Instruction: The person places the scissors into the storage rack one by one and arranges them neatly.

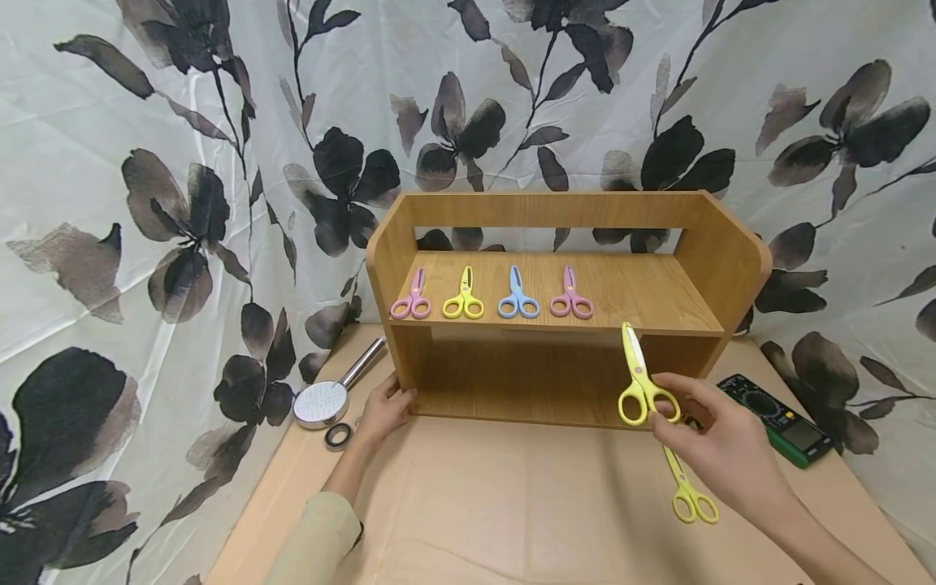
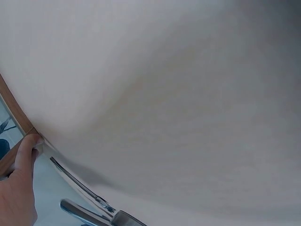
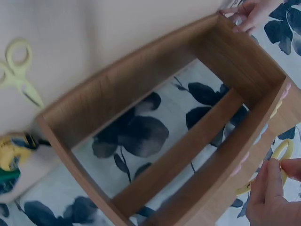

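My right hand (image 1: pixel 712 426) pinches yellow scissors (image 1: pixel 639 378) by one handle loop, blades pointing up, in front of the right part of a wooden shelf (image 1: pixel 512 374). In the right wrist view those scissors (image 3: pixel 283 149) are partly hidden by the fingers. My left hand (image 1: pixel 383 414) grips the shelf's lower left front corner; the left wrist view shows the thumb (image 2: pixel 32 140) over the board's edge. On the upper board lie pink scissors (image 1: pixel 412 296), yellow scissors (image 1: pixel 464 296), blue scissors (image 1: pixel 517 296) and second pink scissors (image 1: pixel 570 296). Another yellow pair (image 1: pixel 691 497) lies on the table below my right hand.
A hand shower head (image 1: pixel 322 403) with a chrome handle and a black ring (image 1: pixel 338 436) lie left of the shelf. A green and black multimeter (image 1: pixel 778 418) is at the right, near a yellow and black item (image 3: pixel 14 150). Floral cloth (image 1: pixel 453 106) hangs behind.
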A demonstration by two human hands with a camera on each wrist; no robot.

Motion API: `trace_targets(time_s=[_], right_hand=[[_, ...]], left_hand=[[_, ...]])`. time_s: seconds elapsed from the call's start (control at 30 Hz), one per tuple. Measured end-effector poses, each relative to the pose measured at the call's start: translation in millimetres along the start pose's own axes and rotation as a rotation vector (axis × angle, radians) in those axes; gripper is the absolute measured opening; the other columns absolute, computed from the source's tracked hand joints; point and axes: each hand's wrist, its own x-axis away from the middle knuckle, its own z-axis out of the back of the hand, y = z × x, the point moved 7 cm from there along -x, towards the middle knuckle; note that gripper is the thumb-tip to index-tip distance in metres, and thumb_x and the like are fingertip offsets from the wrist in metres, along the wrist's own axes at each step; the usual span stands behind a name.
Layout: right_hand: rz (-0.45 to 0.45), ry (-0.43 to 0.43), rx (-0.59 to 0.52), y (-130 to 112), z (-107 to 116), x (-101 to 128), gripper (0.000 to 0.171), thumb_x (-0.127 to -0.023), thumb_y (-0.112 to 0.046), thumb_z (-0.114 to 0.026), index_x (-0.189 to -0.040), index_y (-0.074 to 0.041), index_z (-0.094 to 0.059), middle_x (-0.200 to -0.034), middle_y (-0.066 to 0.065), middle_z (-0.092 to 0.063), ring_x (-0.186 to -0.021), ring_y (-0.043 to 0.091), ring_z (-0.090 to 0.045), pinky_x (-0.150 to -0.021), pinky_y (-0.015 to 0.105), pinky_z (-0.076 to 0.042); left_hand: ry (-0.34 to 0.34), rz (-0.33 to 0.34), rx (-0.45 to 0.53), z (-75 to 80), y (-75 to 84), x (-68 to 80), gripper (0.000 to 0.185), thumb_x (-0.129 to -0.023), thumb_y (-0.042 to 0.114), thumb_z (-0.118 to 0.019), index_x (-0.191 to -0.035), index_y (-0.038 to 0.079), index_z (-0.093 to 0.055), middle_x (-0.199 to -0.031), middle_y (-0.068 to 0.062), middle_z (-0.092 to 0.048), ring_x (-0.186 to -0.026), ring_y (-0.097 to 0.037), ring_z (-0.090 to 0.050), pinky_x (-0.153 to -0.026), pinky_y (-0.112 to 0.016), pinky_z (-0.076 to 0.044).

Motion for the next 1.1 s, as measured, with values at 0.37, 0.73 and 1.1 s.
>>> trace_targets(time_s=[0.37,0.73,1.1], right_hand=[[0.08,0.003,-0.007,-14,13,-53,0.045,-0.096,-0.013,-0.07,-0.139,-0.001,-0.061,-0.12,0.021,-0.07,-0.096,0.015,-0.068,-0.068,0.009,-0.051],[-0.016,-0.035,0.069,-5,10,-116,0.047,-0.095,-0.019,-0.063,-0.138,0.001,-0.062,-0.132,0.027,-0.065,-0.111,0.044,-0.065,-0.07,0.021,-0.048],[-0.065,-0.143,0.11,5,-4,-149,0.053,-0.092,-0.019,-0.067,-0.139,0.004,-0.059,-0.129,0.027,-0.063,-0.105,0.036,-0.054,-0.071,0.03,-0.045]], left_hand=[[0.016,0.002,-0.02,3.6,0.7,-0.3,0.067,-0.1,0.008,-0.062,-0.162,0.013,-0.037,-0.158,-0.028,-0.045,-0.094,-0.031,-0.064,-0.066,-0.03,-0.056],[0.014,0.008,0.003,3.4,-1.1,0.3,0.067,-0.1,0.008,-0.063,-0.161,0.009,-0.038,-0.159,-0.028,-0.044,-0.089,-0.028,-0.064,-0.065,-0.028,-0.055],[0.009,-0.023,-0.023,0.8,-2.0,-1.2,0.069,-0.099,0.008,-0.063,-0.162,0.007,-0.035,-0.159,-0.032,-0.041,-0.095,-0.031,-0.067,-0.067,-0.031,-0.058]])
